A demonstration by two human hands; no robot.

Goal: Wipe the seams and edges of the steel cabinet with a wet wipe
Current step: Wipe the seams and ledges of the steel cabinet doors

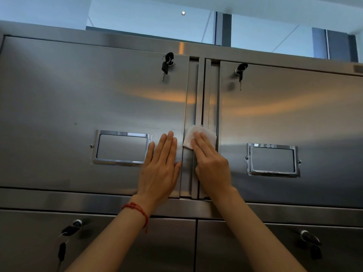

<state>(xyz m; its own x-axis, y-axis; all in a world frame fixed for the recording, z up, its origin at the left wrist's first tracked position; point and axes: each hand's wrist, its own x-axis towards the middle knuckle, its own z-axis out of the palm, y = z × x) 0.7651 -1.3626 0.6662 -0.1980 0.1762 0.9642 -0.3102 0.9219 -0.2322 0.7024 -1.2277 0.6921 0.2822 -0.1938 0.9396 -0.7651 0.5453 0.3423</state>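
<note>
Head view: flat right hand [211, 161] on wet wipe [198, 135], flat left hand [161, 165] on steel cabinet [59, 95].

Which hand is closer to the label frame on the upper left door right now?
Left. The left hand lies flat beside the label frame, at its right edge. The right hand is farther right, pressing the wet wipe on the centre seam.

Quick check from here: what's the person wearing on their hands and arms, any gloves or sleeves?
No gloves and no sleeves in view: both forearms are bare. The left hand has a red braided string bracelet on its wrist, with a loose tail. The right hand shows nothing worn, no rings or watch.
</note>
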